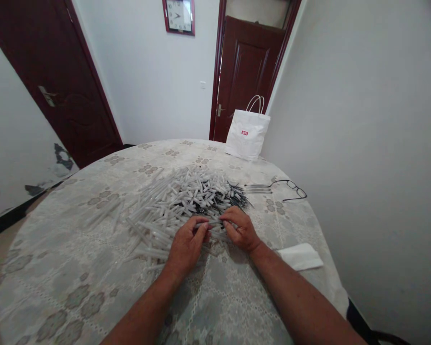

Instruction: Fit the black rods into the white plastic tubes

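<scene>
Surface (93, 268): pale cream cloth w/ grey-brown flower pattern. Tubes (158, 211): clear-white; refills (233, 194): black, I think. Bag (247, 135): white w/ red logo. Glasses (290, 188): dark frame. Napkin (301, 256): white. Doors (247, 72): dark red-brown. Clock (178, 15): red frame.

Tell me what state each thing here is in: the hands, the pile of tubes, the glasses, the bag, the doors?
Left hand: fingers pinching a clear tube.
Right hand: fingers closed on the same tube.
Pile of tubes: loose, spread over the table.
Glasses: unfolded, lying flat.
Paper bag: upright against the wall.
Left door: shut.
Far door: shut.
Napkin: folded, flat.
</scene>
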Motion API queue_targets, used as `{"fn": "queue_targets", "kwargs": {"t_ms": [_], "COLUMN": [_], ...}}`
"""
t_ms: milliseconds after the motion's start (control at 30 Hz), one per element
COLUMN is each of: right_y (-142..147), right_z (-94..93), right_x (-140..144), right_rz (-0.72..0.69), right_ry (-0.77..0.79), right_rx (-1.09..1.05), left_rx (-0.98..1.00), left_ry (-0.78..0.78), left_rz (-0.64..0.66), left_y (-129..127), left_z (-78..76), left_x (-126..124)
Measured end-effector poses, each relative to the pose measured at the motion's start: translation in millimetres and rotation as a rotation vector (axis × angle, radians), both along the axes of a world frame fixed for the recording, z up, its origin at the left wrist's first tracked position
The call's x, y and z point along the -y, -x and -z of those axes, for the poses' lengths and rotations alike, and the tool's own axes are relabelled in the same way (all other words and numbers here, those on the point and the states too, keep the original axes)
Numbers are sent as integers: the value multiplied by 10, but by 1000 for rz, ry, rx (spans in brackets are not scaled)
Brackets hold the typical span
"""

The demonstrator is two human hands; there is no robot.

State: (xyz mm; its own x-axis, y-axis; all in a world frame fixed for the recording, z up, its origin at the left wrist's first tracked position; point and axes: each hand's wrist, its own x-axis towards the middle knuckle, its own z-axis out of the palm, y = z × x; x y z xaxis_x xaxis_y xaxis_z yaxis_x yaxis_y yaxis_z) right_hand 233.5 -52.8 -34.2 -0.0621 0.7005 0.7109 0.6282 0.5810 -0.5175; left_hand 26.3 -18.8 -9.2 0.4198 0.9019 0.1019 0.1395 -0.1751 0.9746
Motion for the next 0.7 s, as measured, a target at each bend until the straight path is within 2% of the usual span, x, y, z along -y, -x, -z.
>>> {"fn": "queue_targets", "kwargs": {"t_ms": [233, 367, 533, 700], "right_y": [27, 41, 78, 48], "right_z": [-65, -112, -88, -61], "right_x": [4, 17, 1, -16], "right_rz": [39, 63, 111, 188], "right_ry": [-46, -58, -40, -9], "right_rx": [313, 420, 467, 442], "left_rx": [-61, -81, -119, -64], "left_ry": [-9, -5, -4, -5], "left_rz": [4, 14, 8, 8], "left_y": [6, 11, 7, -7], "left_z": [5, -4, 19, 19], "left_x": [-17, -24, -36, -23]}}
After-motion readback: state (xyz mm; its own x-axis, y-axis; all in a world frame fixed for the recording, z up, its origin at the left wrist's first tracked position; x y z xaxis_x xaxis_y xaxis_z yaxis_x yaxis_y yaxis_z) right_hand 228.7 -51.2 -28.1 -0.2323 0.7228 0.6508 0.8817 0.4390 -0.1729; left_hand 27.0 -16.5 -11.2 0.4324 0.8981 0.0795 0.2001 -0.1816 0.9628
